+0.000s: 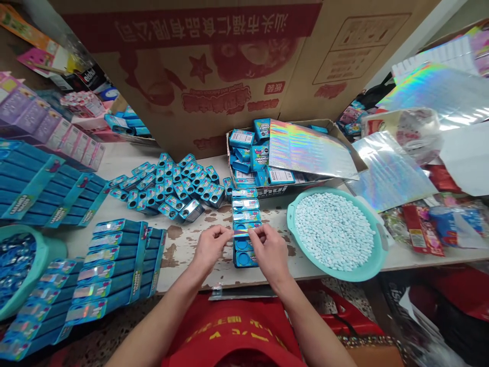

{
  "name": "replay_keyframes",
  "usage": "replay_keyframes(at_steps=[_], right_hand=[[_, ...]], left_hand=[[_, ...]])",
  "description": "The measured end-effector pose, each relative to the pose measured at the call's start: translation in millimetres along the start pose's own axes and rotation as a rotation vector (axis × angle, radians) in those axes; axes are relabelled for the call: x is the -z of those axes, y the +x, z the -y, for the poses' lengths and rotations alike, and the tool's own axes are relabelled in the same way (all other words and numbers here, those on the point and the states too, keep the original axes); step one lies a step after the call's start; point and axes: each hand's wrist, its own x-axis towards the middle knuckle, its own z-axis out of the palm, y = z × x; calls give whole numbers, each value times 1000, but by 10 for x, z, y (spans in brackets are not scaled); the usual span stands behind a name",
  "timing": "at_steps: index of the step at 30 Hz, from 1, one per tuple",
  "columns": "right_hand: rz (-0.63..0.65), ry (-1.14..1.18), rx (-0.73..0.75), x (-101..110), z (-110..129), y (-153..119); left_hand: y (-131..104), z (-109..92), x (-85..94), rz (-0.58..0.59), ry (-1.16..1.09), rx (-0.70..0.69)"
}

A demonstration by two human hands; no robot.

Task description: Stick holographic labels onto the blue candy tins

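One worn bench [271, 209] is backed by a large printed carton [214, 71]. A turquoise basin [380, 250], filled with pale candies [336, 232], is placed beside the right hand [269, 250]. A row of blue boxes [246, 216] is set between both hands. Across its nearer half, a shiny strip [240, 233] is pinched at its ends by the left hand [210, 250] and the right.

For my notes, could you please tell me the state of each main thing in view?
Small iridescent flat strip: pinched at both ends
Left bare hand: grip closed on it
Right bare hand: likewise closed
Row of blue rectangular boxes: lined up, nearest round recesses uncovered
Loose small blue boxes: heaped, jumbled
Open cardboard carton: holding blue boxes, partly covered
Rectangular silver holographic sheet: lying tilted across the carton
Round teal plastic bowl: full of pale pellets
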Motion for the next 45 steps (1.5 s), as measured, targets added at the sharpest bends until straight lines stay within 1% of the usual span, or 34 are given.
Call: replay_keyframes(at_steps=[2, 3, 5, 7, 12, 15, 17, 18, 20, 23, 26, 28, 30, 32, 33, 34, 35, 36, 37, 38, 39, 40, 42, 43, 45], right_hand=[[-65, -138, 122, -38, 4, 36], [-93, -173, 159, -54, 2, 59], [-115, -178, 178, -84, -14, 108], [-110, -122, 148, -115, -49, 150], [-88, 76, 15, -185, -179, 201], [-110, 186, -154, -195, -219, 226], [-84, 254, -246, -187, -223, 243], [-61, 275, -262, -182, -223, 249], [-33, 281, -244, -173, -226, 256], [-46, 254, -199, -176, -250, 259], [-65, 258, -161, -191, -275, 284], [-41, 321, -174, -187, -283, 316], [28, 438, -226, -146, -304, 336], [79, 545, -282, -50, -369, 304], [67, 563, -294, 20, -426, 256], [32, 551, -294, 102, -499, 184], [-16, 513, -284, 190, -585, 89], [-65, 459, -271, 279, -681, -27], [-101, 405, -265, 363, -780, -158], [-119, 360, -271, 436, -877, -297], [-122, 325, -291, 493, -967, -439], [-119, 293, -316, 532, -1046, -575], [-111, 228, -346, 548, -1167, -816], [-105, 194, -336, 528, -1209, -915], [-91, 119, -263, 452, -1263, -1068]], left_hand=[[48, 24, 14, -31, -2, -3], [76, 31, 18, -36, 6, -13], [132, 43, 17, -31, 32, -32], [180, 56, 2, -15, 35, -19], [208, 90, -85, 64, -138, 142], [165, 102, -146, 63, -162, 184], [127, 120, -182, 67, -171, 193], [109, 134, -197, 71, -178, 200], [85, 175, -218, 80, -207, 253], [102, 246, -227, 102, -257, 372], [206, 301, -203, 162, -268, 399], [307, 338, -161, 192, -238, 425], [386, 394, -84, 162, -151, 438], [388, 467, 27, 89, -1, 371], [346, 505, 88, 76, 87, 315], [275, 537, 146, 101, 177, 259], [176, 560, 193, 175, 261, 214], [56, 571, 220, 291, 328, 178], [-74, 569, 223, 431, 374, 146], [-204, 558, 195, 569, 397, 105], [-320, 545, 137, 676, 408, 41], [-412, 537, 52, 751, 423, -40], [-498, 561, -165, 832, 497, -196], [-490, 600, -277, 851, 556, -240], [-405, 719, -461, 840, 668, -238]])
